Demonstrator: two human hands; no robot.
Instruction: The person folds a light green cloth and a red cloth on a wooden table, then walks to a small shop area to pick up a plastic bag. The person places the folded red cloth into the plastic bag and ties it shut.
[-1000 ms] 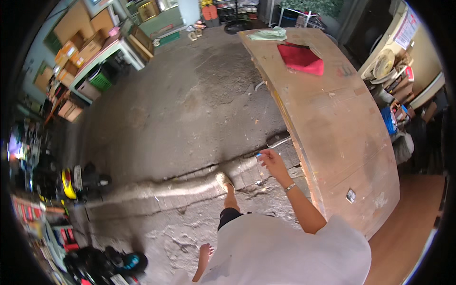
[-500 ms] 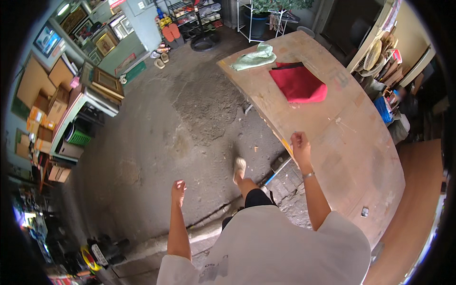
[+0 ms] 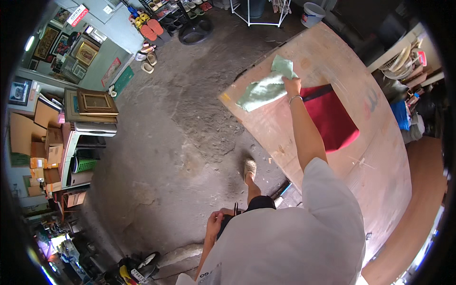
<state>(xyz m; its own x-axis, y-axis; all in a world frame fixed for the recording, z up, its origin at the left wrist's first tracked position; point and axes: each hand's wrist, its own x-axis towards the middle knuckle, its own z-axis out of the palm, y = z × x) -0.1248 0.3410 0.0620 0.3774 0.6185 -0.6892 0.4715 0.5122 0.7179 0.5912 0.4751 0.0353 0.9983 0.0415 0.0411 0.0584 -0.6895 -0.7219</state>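
My right hand [image 3: 292,86], with a band at its wrist, reaches out over the wooden table [image 3: 370,175]. Its fingers close on the right edge of a crumpled pale green cloth [image 3: 262,93]. Just right of that hand lies a red fabric piece [image 3: 331,122] with a dark strip along its far edge; my forearm covers part of it. My left hand [image 3: 214,222] hangs low in front of my body, away from the table. Its fingers are curled, and nothing shows in them.
Picture frames and cardboard boxes [image 3: 53,147] crowd a shelf on the left. Shoes [image 3: 148,61] and a round black stand base [image 3: 195,31] are on the rough floor ahead. A white bucket [image 3: 312,15] stands beyond the table; fans and bags line its right side.
My right hand has moved forward from the table's near edge to the green cloth and taken hold of it. My left hand has come in closer to my body. The view has shifted forward.
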